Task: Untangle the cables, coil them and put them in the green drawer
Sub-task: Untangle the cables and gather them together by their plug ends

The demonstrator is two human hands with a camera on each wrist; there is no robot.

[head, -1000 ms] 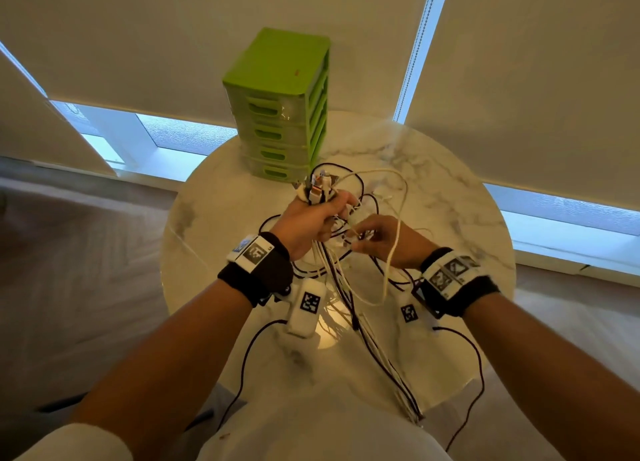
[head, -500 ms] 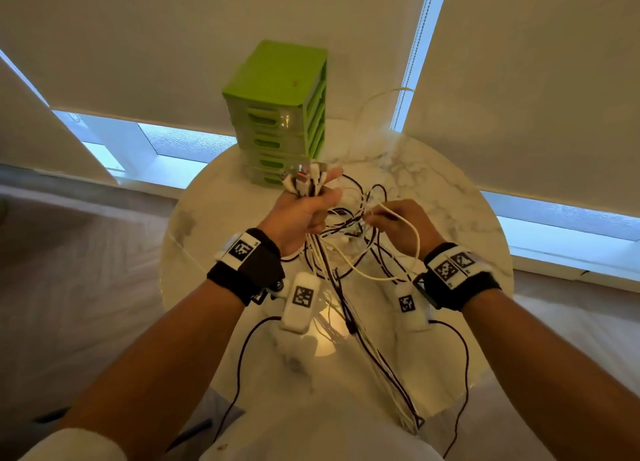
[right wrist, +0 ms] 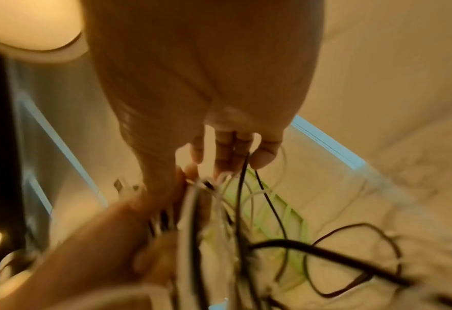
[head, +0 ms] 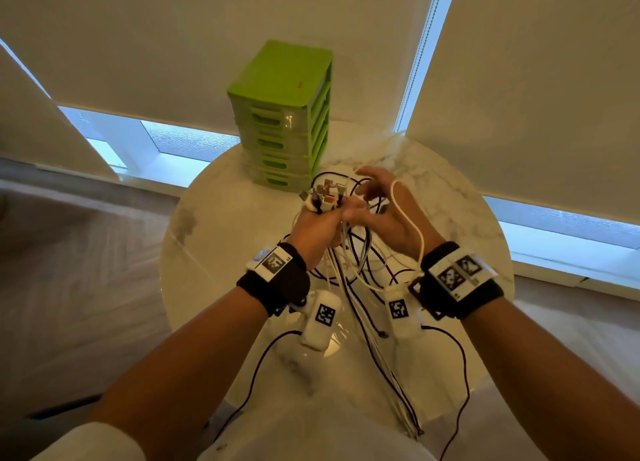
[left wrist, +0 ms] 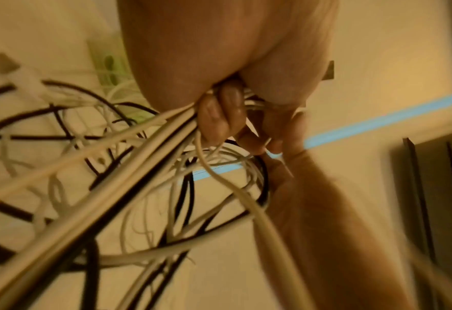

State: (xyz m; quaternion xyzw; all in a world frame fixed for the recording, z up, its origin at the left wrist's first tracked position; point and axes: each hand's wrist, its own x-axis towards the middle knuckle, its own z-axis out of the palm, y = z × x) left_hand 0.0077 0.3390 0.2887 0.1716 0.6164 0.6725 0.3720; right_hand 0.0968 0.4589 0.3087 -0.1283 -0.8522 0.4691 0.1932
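My left hand (head: 318,228) grips a bundle of white and black cables (head: 349,260) above the round marble table (head: 225,253); their plug ends (head: 323,197) stick up out of the fist. In the left wrist view its fingers (left wrist: 219,117) curl round the strands (left wrist: 129,167). Just right of it, my right hand (head: 381,211) spreads straight fingers among the loops, holding nothing. A black cable (right wrist: 241,188) runs between those fingers (right wrist: 232,151), and a white cable (head: 408,218) lies looped over the back of that hand. The green drawer unit (head: 280,125) stands behind, all drawers closed.
Several strands trail over the table's near edge (head: 412,422). White wrist camera units (head: 322,318) (head: 400,311) with black leads hang under both wrists. Window blinds close off the back; floor surrounds the table.
My right hand let go of the white cable it was pinching, moved forward and spread its fingers into the loops; that cable now drapes over its back. The left hand keeps its grip.
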